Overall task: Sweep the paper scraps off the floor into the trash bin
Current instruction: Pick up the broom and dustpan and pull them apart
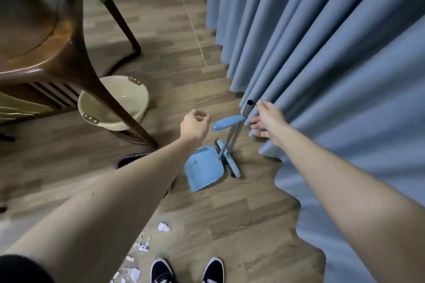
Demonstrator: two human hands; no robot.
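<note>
A blue dustpan (203, 169) stands on the wooden floor beside a blue broom head (230, 159). Two metal poles rise from them; the broom pole (247, 108) ends in an open tube, the other carries a blue handle (226, 122). My right hand (269, 122) is open, fingers spread, just right of the pole top, not holding it. My left hand (194, 125) hovers left of the blue handle, fingers loosely curled around nothing. White paper scraps (142, 242) lie on the floor near my feet. A dark rim (131, 158), possibly the trash bin, peeks from behind my left forearm.
Blue curtains (322, 53) hang along the right, right behind the broom. A dark wooden stand (76, 57) with a plant fills the left, one leg reaching the floor near the dustpan. A cream plastic basin (115, 103) sits under it. My black shoes (186, 270) are at the bottom.
</note>
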